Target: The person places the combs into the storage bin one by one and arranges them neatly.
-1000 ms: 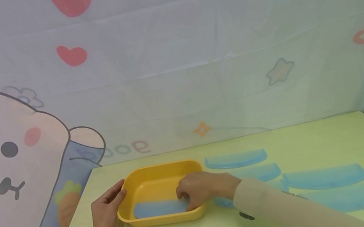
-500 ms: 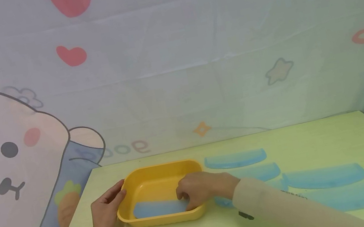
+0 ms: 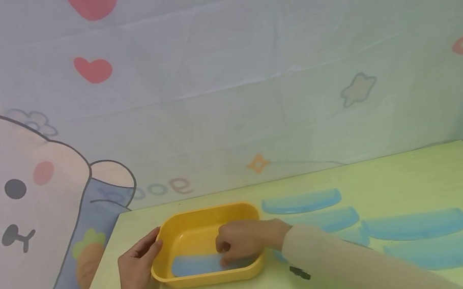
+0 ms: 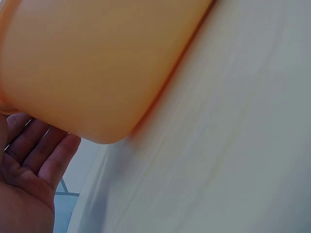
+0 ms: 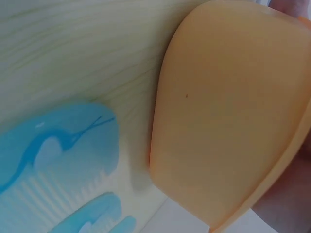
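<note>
A yellow plastic basin [image 3: 208,277] stands on the table, with a blue comb [image 3: 197,264] lying inside along its near wall. My left hand [image 3: 137,269] holds the basin's left rim, thumb over the edge and fingers outside; the left wrist view shows those fingers [image 4: 58,150] against the outer wall. Inside the basin, my right hand [image 3: 244,240] is over the comb's right end. Its fingers are bent, with a gap between index finger and thumb, and the thumb tip is at the comb. The right wrist view mostly shows the basin's outside wall [image 5: 223,107].
Several more blue combs lie flat to the right of the basin, including a far one [image 3: 302,203] and a near right one [image 3: 450,250]. My right forearm [image 3: 350,263] crosses above some of them. A printed cloth [image 3: 213,91] hangs behind the table [image 3: 405,181].
My right hand has shifted a little left along the comb, and its thumb and index finger have parted. The comb and basin keep their places; my left hand still holds the rim.
</note>
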Available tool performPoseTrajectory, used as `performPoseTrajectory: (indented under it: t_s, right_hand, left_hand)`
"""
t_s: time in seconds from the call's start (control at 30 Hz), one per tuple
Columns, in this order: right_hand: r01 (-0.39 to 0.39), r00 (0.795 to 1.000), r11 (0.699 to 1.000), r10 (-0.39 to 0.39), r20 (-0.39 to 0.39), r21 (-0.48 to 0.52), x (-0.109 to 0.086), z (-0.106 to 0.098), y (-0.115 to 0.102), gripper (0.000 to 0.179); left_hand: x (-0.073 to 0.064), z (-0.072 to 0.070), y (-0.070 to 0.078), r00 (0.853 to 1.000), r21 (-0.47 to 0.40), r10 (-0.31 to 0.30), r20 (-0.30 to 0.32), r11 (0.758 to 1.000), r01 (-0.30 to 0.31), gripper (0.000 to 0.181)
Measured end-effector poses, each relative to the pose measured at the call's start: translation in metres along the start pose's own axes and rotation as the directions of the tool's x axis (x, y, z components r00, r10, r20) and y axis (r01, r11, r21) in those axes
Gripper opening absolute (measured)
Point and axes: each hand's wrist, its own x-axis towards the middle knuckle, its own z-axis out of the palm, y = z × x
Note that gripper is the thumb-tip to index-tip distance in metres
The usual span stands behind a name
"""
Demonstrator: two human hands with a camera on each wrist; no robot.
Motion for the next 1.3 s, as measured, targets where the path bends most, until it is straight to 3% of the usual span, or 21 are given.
performPoseTrajectory:
  t_s: [0.1,0.43,0.83,1.1,1.3]
  right_hand:
    - [-0.037,0.999,0.999,0.037,-0.002,0.000,0.008,0.002,-0.001,0.012]
    - [-0.077,0.997,0.996,0.077,-0.001,0.047,0.018,0.002,-0.004,0.023]
    - [-0.045,0.999,0.998,0.045,0.014,0.044,0.020,0.000,0.001,0.023]
    - [-0.045,0.999,0.993,0.047,-0.020,0.106,0.011,-0.010,0.009,0.027]
    - [-0.013,0.996,0.995,0.022,-0.087,0.099,-0.011,-0.031,0.015,0.031]
  left_hand:
    - [-0.001,0.000,-0.001,1.000,-0.008,0.005,-0.005,1.000,-0.005,0.037]
    - [0.001,0.001,-0.001,1.000,0.001,0.013,0.004,1.000,-0.013,0.036]
    - [0.001,0.001,0.000,1.000,0.004,0.002,0.001,1.000,-0.002,0.037]
    - [0.000,0.001,-0.003,1.000,-0.005,-0.009,-0.012,1.000,0.009,0.037]
    - [-0.001,0.001,-0.001,1.000,-0.001,-0.010,-0.017,1.000,0.010,0.037]
